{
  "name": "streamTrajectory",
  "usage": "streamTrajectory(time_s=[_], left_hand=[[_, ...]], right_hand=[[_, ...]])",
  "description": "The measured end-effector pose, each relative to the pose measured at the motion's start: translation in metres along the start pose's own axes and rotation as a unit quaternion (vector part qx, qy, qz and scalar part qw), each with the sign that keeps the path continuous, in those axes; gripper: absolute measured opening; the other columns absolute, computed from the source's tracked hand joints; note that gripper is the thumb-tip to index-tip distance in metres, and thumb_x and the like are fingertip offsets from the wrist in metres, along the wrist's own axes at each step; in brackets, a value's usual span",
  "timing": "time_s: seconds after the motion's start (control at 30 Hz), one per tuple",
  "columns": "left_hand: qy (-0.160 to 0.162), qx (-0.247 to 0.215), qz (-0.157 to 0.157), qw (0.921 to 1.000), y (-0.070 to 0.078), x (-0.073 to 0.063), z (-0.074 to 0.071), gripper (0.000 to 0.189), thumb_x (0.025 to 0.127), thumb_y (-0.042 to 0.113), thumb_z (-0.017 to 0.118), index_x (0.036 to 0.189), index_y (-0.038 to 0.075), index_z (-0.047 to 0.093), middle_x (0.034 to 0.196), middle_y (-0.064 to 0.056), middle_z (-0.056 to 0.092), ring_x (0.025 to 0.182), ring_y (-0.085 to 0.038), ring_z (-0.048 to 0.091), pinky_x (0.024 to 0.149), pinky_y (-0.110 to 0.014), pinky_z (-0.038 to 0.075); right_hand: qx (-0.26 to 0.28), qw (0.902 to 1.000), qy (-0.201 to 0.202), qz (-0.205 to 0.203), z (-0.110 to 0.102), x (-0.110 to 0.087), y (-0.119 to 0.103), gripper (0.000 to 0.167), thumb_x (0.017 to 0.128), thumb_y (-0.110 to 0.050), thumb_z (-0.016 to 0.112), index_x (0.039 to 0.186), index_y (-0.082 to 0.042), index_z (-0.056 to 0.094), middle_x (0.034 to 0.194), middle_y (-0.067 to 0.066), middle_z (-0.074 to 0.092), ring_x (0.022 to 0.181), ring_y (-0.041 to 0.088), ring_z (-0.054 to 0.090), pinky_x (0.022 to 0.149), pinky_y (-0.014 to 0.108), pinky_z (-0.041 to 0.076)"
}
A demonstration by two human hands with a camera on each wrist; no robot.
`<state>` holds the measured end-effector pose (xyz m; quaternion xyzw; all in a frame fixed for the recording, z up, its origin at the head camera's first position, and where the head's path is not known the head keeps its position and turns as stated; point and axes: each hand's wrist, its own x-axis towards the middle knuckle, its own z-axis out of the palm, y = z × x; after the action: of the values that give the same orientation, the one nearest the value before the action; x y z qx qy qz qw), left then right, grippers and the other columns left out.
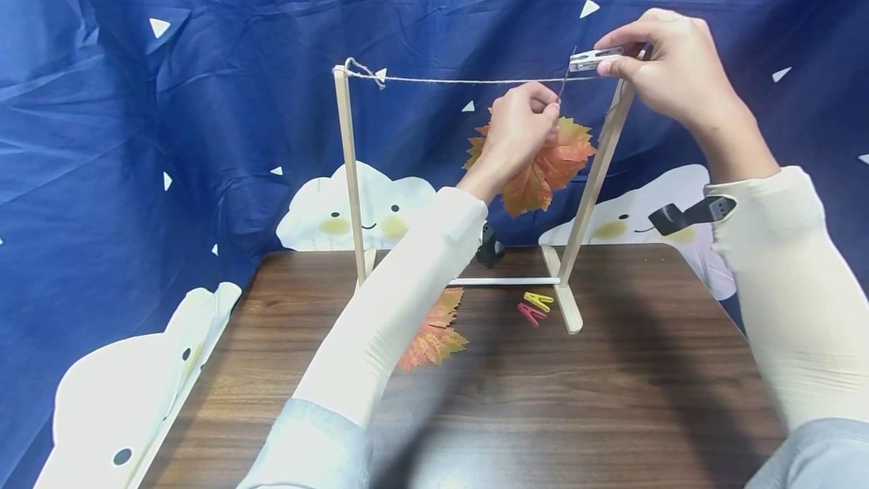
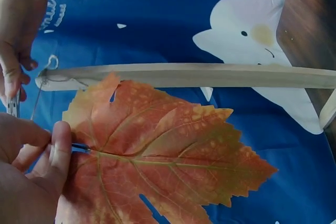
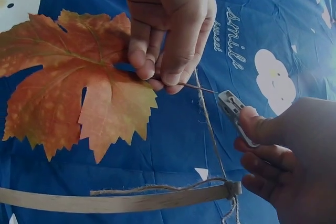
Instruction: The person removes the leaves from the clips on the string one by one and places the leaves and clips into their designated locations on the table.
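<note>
My left hand pinches the thin stem of an orange artificial maple leaf, which hangs below the string. The stem sticks out past those fingertips toward a pale clothespin. My right hand grips that clothespin between thumb and fingers, near the right end of the string. In the head view the clothespin's tip overlaps the top of the stem, close above the string. The left hand hides part of the leaf in the head view.
The string runs between two posts of a wooden frame standing on a brown table. A second leaf lies partly behind my left sleeve. Yellow and red clothespins lie near the frame's right foot. A blue cloth hangs behind.
</note>
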<state>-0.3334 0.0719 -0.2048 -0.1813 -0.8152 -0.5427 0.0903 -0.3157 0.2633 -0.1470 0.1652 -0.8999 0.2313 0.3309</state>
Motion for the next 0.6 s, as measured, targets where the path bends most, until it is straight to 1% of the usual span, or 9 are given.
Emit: streamTrajectory(time_s=[0.07, 0.1, 0.33, 0.47, 0.6], left_hand=[[0.004, -0.001, 0.001, 1.0000, -0.001, 0.000, -0.002, 0.009, 0.107, 0.013, 0.063, 0.113, 0.008, 0.068, 0.097, -0.002, 0.077, 0.078, -0.010, 0.076, 0.070, -0.015, 0.059], [0.007, 0.000, 0.002, 1.0000, -0.001, 0.000, -0.003, 0.009, 0.106, 0.013, 0.063, 0.112, 0.008, 0.068, 0.097, -0.002, 0.077, 0.078, -0.011, 0.076, 0.070, -0.015, 0.059], [0.020, -0.009, 0.003, 0.9997, -0.001, -0.003, -0.010, 0.007, 0.105, 0.012, 0.063, 0.110, 0.008, 0.068, 0.095, -0.003, 0.076, 0.076, -0.012, 0.076, 0.069, -0.016, 0.059], [0.022, -0.010, 0.001, 0.9997, 0.000, -0.005, -0.014, 0.007, 0.105, 0.014, 0.064, 0.110, 0.009, 0.068, 0.094, -0.004, 0.075, 0.076, -0.013, 0.075, 0.070, -0.015, 0.059], [0.021, -0.011, 0.009, 0.9997, 0.001, -0.007, -0.017, 0.007, 0.106, 0.014, 0.064, 0.109, 0.008, 0.068, 0.096, -0.005, 0.077, 0.075, -0.013, 0.076, 0.069, -0.015, 0.060]], right_hand=[[0.008, 0.9999, -0.003, 0.009, 0.001, -0.001, -0.001, 0.025, 0.101, -0.017, 0.075, 0.122, -0.005, 0.079, 0.083, -0.028, 0.045, 0.079, -0.006, 0.042, 0.073, 0.015, 0.034], [0.010, 0.9999, -0.004, 0.012, 0.002, -0.001, -0.001, 0.026, 0.101, -0.018, 0.075, 0.123, -0.005, 0.079, 0.084, -0.027, 0.046, 0.078, -0.006, 0.042, 0.072, 0.015, 0.034], [0.027, 0.9995, -0.004, 0.015, 0.006, -0.005, -0.007, 0.032, 0.099, -0.023, 0.077, 0.127, -0.007, 0.077, 0.087, -0.027, 0.047, 0.080, -0.010, 0.045, 0.074, 0.013, 0.035], [0.042, 0.9989, -0.001, 0.020, 0.010, -0.008, -0.010, 0.034, 0.098, -0.025, 0.078, 0.127, -0.008, 0.077, 0.087, -0.027, 0.048, 0.081, -0.009, 0.047, 0.074, 0.015, 0.035], [0.048, 0.9985, -0.001, 0.025, 0.012, -0.010, -0.013, 0.035, 0.097, -0.026, 0.077, 0.127, -0.008, 0.078, 0.087, -0.027, 0.049, 0.082, -0.008, 0.046, 0.075, 0.016, 0.034]])
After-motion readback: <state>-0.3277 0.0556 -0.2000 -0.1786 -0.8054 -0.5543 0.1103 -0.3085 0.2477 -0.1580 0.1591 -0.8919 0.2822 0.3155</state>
